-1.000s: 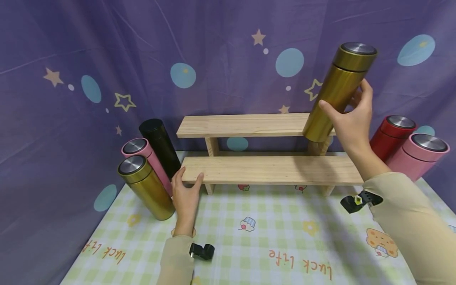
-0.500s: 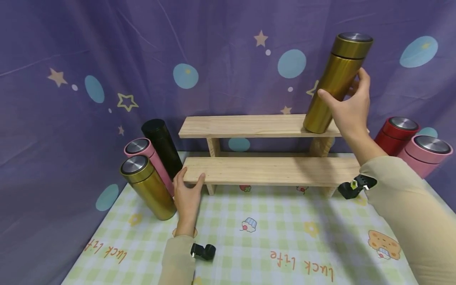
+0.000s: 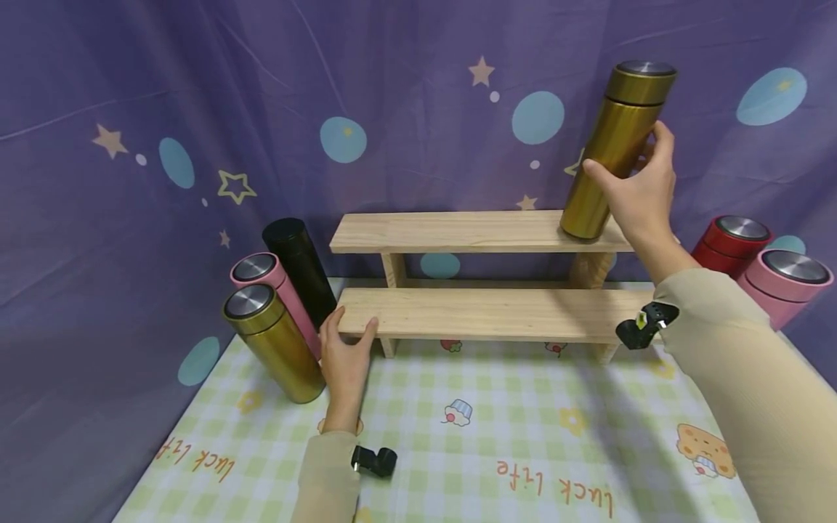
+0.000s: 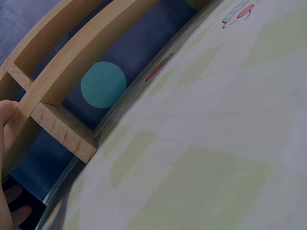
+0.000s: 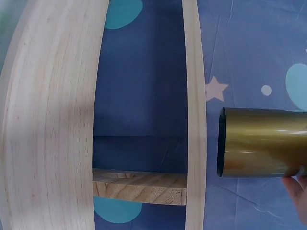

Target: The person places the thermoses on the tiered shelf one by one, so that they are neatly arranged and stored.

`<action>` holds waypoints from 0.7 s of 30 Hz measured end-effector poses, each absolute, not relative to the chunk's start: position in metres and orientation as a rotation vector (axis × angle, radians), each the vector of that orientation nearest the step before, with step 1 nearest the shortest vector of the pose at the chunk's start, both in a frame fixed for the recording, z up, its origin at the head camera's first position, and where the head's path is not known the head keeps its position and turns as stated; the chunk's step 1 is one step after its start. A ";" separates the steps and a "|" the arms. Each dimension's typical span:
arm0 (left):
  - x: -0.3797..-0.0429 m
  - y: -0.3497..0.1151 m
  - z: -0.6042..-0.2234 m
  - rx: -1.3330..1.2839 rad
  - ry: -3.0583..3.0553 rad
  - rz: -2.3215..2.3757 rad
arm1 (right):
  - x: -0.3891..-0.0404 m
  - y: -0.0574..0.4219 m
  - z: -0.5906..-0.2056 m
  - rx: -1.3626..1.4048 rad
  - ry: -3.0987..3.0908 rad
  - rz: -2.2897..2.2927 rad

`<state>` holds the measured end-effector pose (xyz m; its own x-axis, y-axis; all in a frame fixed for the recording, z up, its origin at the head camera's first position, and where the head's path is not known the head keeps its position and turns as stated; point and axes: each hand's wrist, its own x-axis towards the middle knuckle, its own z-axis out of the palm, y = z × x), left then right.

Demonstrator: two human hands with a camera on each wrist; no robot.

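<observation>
My right hand (image 3: 644, 190) grips a gold thermos bottle (image 3: 611, 149) with a steel-topped lid, thumb in front and fingers behind. The bottle leans slightly right at the right end of the upper board of a two-tier wooden shelf (image 3: 458, 312). In the right wrist view a narrow gap shows between the held bottle's base (image 5: 261, 143) and the upper board (image 5: 195, 120). My left hand (image 3: 345, 363) holds the front left corner of the lower board, thumb at its front edge. In the left wrist view the thumb (image 4: 6, 112) touches the wood; other fingers are partly hidden.
Left of the shelf stand a second gold bottle (image 3: 277, 349), a pink bottle (image 3: 288, 290) and a black bottle (image 3: 301, 269). A red bottle (image 3: 726, 250) and another pink bottle (image 3: 778, 287) are at the right. A checked cloth (image 3: 510, 436) covers the table; a purple curtain (image 3: 418, 58) hangs behind.
The right hand has raised the gold bottle slightly and carried it back over the upper board, turning it somewhat more upright. My left hand keeps its place on the shelf corner.
</observation>
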<state>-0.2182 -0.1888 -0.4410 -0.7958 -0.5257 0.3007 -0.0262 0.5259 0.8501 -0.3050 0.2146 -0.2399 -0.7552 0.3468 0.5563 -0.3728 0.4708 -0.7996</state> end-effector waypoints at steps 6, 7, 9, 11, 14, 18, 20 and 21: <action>-0.220 -0.190 -0.442 0.446 -2.236 -1.236 | -0.311 0.214 -0.240 0.009 -2.032 1.324; -0.220 -0.190 -0.442 0.445 -2.235 -1.237 | -0.312 0.214 -0.240 0.007 -2.032 1.322; -0.220 -0.190 -0.442 0.444 -2.233 -1.235 | -0.313 0.213 -0.241 0.003 -2.036 1.319; -0.219 -0.189 -0.442 0.447 -2.232 -1.233 | -0.315 0.213 -0.241 0.004 -2.044 1.315; -0.219 -0.189 -0.442 0.451 -2.230 -1.233 | -0.316 0.213 -0.243 0.010 -2.061 1.310; -0.219 -0.189 -0.442 0.456 -2.238 -1.231 | -0.317 0.214 -0.244 0.023 -2.082 1.305; -0.219 -0.189 -0.442 0.458 -2.244 -1.228 | -0.317 0.215 -0.245 0.034 -2.083 1.300; -0.219 -0.189 -0.442 0.458 -2.246 -1.226 | -0.318 0.215 -0.245 0.040 -2.084 1.299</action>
<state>-0.2190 -0.1891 -0.4423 -0.7990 -0.5259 0.2917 -0.0389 0.5293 0.8475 -0.3178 0.2149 -0.2446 -0.7735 0.3102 0.5527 -0.3597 0.5033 -0.7857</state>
